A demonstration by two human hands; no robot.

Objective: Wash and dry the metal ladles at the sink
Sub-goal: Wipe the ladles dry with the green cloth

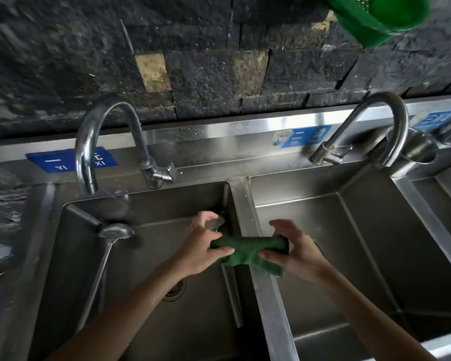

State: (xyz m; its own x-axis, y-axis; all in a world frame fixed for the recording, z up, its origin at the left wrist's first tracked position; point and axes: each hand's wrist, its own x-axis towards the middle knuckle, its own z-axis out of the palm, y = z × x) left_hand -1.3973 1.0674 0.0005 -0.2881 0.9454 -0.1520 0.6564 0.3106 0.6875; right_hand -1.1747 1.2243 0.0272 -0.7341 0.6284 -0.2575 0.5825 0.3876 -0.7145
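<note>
- Hands over divider [245, 204] between left basin [146, 321] and middle basin [362, 256]; left hand [202, 247] pinching left end of green cloth [250, 252], right hand [296, 252] gripping right end.
- Cloth stretched between both, above divider.
- Metal ladle [107, 246] leaning in left basin, bowl near back-left corner under left faucet [94, 142], handle toward front.
- Second faucet [375, 126] behind middle basin.

Dim, soft light leaves the stone wall [63, 61] murky, glare streaks the steel backsplash [219, 136], and wide-angle distortion bends the slightly blurred edges.
</note>
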